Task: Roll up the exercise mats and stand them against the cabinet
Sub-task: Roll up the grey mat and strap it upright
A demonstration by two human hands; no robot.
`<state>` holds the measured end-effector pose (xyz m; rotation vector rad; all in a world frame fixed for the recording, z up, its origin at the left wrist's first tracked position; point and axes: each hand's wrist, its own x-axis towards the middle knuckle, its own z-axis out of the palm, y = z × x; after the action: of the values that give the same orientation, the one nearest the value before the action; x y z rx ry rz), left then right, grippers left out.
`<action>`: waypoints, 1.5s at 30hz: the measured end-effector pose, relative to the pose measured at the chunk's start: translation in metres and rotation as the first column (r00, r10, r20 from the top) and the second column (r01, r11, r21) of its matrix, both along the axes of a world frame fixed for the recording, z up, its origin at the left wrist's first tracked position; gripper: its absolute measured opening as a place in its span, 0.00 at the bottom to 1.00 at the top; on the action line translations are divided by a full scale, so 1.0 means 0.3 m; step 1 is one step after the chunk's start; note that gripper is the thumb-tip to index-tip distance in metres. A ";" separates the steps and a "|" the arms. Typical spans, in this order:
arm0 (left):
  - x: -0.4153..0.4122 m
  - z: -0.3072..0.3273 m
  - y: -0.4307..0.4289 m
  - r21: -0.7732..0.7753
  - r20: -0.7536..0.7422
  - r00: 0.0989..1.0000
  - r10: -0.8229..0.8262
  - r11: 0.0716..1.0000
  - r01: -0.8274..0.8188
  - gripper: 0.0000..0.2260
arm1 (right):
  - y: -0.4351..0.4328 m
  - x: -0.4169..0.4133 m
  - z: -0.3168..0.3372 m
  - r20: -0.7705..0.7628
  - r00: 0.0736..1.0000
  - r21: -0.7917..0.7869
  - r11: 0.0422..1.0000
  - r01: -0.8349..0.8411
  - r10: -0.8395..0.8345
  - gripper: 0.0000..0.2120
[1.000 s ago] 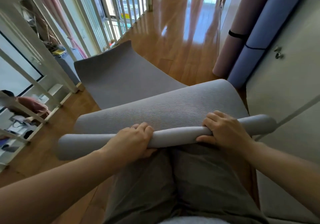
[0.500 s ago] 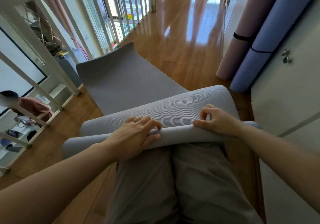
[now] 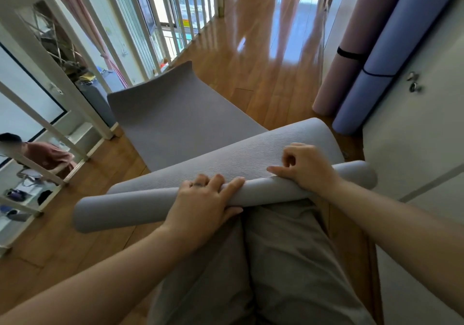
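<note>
The left hand [image 3: 206, 199] lies over the rolled part [image 3: 120, 211] of the grey mat [image 3: 175, 123]. Its fingers are spread over the top and its thumb is tucked under, so it grips the roll. The right hand [image 3: 303, 166] sits on the roll a little toward 3 o'clock. Its fingers are bent, with one finger pointing along the mat. I cannot tell if it grips or only presses down. The roll is thin and runs from 9 o'clock to 3 o'clock across the person's legs [image 3: 276, 262], with the right end a bit farther away. Both hands are near the middle, so both ends stick out free. The part not yet rolled climbs up from the floor [image 3: 263, 73] to the hands and stretches off toward 11 o'clock. I think the next push must go that way, and there is still a lot to roll. The railing [image 3: 82, 55] stands close by the far corner of the mat at 10 o'clock. The cabinet [image 3: 414, 148] is at 3 o'clock, very near the right end of the roll. A pink mat [image 3: 356, 48] and a blue mat [image 3: 391, 61] lean on it at 1 o'clock. The bare floor at 12 o'clock gives room.
</note>
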<state>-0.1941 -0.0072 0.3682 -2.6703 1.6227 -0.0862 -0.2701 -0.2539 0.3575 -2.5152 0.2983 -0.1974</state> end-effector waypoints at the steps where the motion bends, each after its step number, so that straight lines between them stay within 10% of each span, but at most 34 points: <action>1: 0.008 0.006 -0.007 0.031 -0.017 1.000 0.003 1.000 -0.003 0.24 | 0.025 -0.022 -0.012 0.177 0.984 -0.113 0.994 -0.009 0.029 0.18; 3: 0.015 0.013 -0.013 0.074 -0.047 0.999 -0.005 0.997 0.008 0.26 | 0.078 -0.086 -0.037 0.313 0.946 -0.270 0.963 0.008 0.080 0.17; 12: 0.077 0.049 -0.060 0.152 -0.266 0.963 0.032 0.988 0.009 0.25 | 0.150 -0.124 -0.006 -0.040 0.999 -0.456 0.889 -0.040 0.025 0.34; 25: 0.020 0.174 -0.018 -0.045 0.013 1.000 0.018 0.999 -0.017 0.28 | 0.140 -0.048 0.239 -0.224 0.954 -0.601 0.743 -0.295 0.197 0.24; 32: -0.104 0.131 0.049 0.067 -0.081 0.997 -0.015 0.998 0.021 0.30 | 0.203 -0.198 0.165 -0.326 0.918 -0.524 0.765 -0.374 0.225 0.24; 40: -0.145 0.026 0.095 0.082 -0.096 0.995 -0.008 0.996 0.016 0.31 | 0.232 -0.264 0.004 0.050 0.975 -0.482 0.861 -0.165 0.215 0.30; 45: -0.072 0.046 0.071 0.108 -0.142 0.987 -0.074 0.990 0.090 0.32 | 0.187 -0.187 0.039 -0.138 0.964 -0.429 0.863 -0.266 0.228 0.33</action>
<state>-0.2156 0.0141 0.3821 -2.5759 1.7184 0.1886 -0.3261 -0.1978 0.3691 -2.9911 -0.0528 -0.0599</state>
